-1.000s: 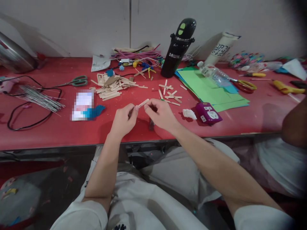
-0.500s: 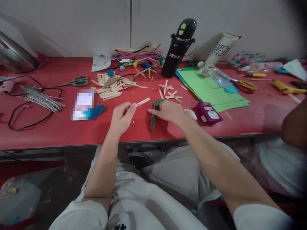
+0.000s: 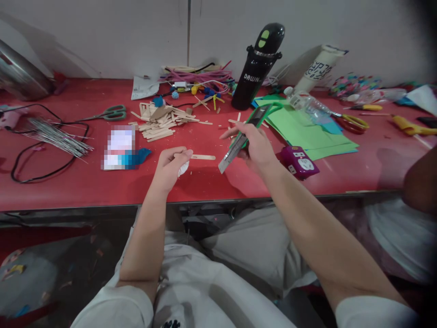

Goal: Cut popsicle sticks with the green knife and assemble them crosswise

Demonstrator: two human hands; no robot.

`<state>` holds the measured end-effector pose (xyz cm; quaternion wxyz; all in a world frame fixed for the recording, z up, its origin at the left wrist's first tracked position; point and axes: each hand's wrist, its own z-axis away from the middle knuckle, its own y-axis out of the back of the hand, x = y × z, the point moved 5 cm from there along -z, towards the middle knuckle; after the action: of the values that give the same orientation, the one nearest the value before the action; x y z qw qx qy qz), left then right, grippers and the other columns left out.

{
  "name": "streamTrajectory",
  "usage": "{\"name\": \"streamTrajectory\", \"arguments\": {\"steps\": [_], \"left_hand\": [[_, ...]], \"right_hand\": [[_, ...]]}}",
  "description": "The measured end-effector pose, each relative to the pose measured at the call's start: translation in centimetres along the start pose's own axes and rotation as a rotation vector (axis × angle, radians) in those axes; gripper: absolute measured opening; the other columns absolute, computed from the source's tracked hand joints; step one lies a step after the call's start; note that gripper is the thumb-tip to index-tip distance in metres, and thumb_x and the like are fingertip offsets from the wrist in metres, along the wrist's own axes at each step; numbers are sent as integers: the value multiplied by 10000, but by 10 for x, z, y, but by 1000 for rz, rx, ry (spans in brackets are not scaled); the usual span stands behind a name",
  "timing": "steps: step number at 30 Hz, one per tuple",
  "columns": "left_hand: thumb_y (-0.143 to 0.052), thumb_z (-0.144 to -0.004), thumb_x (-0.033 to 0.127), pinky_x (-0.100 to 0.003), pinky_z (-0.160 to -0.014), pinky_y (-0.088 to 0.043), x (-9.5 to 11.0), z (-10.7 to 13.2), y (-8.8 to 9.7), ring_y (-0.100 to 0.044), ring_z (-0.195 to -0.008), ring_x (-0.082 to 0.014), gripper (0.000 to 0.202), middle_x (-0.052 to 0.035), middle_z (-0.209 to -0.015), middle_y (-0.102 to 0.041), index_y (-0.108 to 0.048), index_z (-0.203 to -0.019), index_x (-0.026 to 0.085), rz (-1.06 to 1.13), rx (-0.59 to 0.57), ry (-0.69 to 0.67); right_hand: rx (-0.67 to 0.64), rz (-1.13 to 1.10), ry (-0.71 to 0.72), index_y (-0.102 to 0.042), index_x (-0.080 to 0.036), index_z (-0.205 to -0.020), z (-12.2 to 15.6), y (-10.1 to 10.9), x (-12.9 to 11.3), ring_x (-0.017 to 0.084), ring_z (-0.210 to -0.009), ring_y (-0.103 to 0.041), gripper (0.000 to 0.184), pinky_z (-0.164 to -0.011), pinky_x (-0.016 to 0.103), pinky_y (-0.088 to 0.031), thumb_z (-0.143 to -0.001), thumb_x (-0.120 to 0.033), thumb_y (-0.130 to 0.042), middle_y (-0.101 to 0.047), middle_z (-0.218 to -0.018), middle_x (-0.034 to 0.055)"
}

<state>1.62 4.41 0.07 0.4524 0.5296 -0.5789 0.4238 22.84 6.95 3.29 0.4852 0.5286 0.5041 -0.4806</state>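
craft stick [image 3: 204, 157] pinched in left grip [image 3: 170, 166]; right grip [image 3: 257, 146] clamps knife [image 3: 228, 157] (stick pile [image 3: 160, 124] behind).

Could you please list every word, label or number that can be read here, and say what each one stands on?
"DAWN": white letters on the black bottle; whether more follows cannot be told.
On the white tube: black marks, too blurred to read.
On the card: pixelated, unreadable.
On the purple socket block: markings too small to read.
On the utility knife and the craft stick: no text seen.
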Motion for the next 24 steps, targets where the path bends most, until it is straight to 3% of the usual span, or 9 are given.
{"name": "streamTrajectory", "arguments": {"steps": [5,8,12,19,24], "left_hand": [[-659,-826,521,-218,-453,-247,-7,1,-3,-297,-471,-54,512,47,-536,-294,-405,-538,182,-14,-40,91],[-604,-860,593,-223,-452,-212,0,4,-7,-251,-454,-43,600,53,-505,-253,-368,-503,173,-18,-62,143],[-648,-825,607,-229,-443,-196,6,4,-7,-242,-438,-39,624,54,-471,-260,-371,-475,170,28,-58,134],[-666,-819,592,-220,-439,-213,-8,1,-4,-284,-442,-44,597,46,-492,-286,-395,-492,173,87,-31,158],[-668,-821,584,-219,-435,-207,-7,0,-5,-271,-434,-42,601,54,-479,-273,-393,-483,170,71,-46,142]], "right_hand": [[-25,-112,164,-665,-223,-686,11,-1,-14,64,-428,-484,432,-387,215,-377,-670,-626,-818,-594,-594,-44],[-98,-95,217,-688,-232,-728,17,-6,-15,66,-430,-549,373,-417,190,-443,-681,-567,-844,-608,-552,-62],[-104,-28,301,-718,-231,-764,23,-10,-17,64,-459,-590,282,-451,178,-482,-767,-498,-807,-641,-563,-57],[-150,23,406,-709,-212,-740,31,-18,-27,61,-466,-569,290,-475,192,-486,-775,-486,-798,-638,-552,-55],[-140,71,435,-709,-209,-738,34,-19,-32,80,-505,-585,320,-498,219,-488,-768,-516,-791,-644,-576,-39]]}}
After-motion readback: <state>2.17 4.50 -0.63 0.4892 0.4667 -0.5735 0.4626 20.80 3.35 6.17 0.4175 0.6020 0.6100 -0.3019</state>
